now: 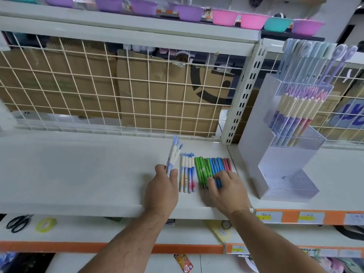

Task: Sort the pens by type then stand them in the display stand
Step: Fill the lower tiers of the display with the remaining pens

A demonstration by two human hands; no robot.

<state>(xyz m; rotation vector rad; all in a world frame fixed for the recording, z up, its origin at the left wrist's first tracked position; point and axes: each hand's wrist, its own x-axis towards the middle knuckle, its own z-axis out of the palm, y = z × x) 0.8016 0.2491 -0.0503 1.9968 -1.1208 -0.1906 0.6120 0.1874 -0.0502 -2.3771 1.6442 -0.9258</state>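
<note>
Pens (199, 166) lie sorted by type at the front right of the white shelf (78, 166), with both hands on them. Nearest the viewer, below the forearms, a lower shelf (98, 233) carries black scissors (17, 223) and a yellow tape roll (46, 224). The left hand (161, 190) grips a white pen bundle (173, 154), fingers and thumb curled round the lower barrels. The bundle is held at a slant with its blue tips pointing away; it appears to contain 4 pens, though blur prevents a firm count. Just right of this hand, 4 white pens (187, 174) with printed barrels lie side by side. The right hand (226, 194) lies palm down, fingers spread and only slightly bent, pressing on the near ends of the green pens (201, 170) and blue pens (214, 166) without closing round any. The red pens (227, 164) end the row at the right, touching the blue group. Farther right, on the adjoining shelf, the display stand (275, 174), a stepped clear unit, stands upright; its 2 upper tiers hold stationery upright. Behind the shelf runs a wire grid (118, 91) backed by cardboard boxes (167, 99). The top shelf carries plastic bowls (191, 13) in purple, pink and teal.
</note>
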